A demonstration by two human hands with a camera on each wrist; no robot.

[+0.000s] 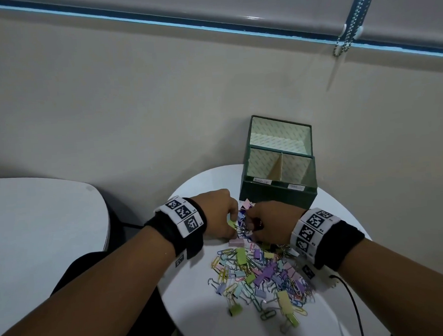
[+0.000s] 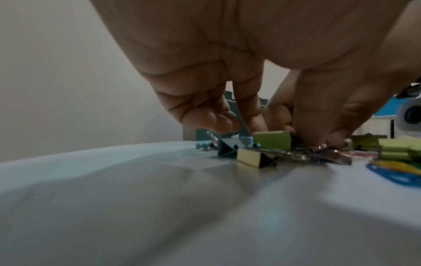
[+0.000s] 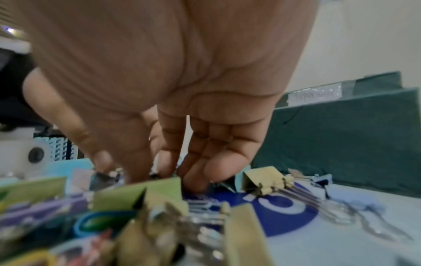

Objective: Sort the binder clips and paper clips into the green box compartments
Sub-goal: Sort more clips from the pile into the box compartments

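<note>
A green box with a tall back compartment and two labelled front ones stands at the back of a round white table. Before it lies a pile of pastel binder clips and paper clips. Both hands meet at the pile's far end, just in front of the box. My left hand has thumb and forefinger pinched together on a green binder clip and its wire handles. My right hand reaches down into the clips; a green clip hides its fingertips. The box rises right behind it.
A second white table stands to the left across a dark gap. A black cable runs off the right wrist over the table edge. A beige wall rises right behind the box. A blue printed mark lies under the clips.
</note>
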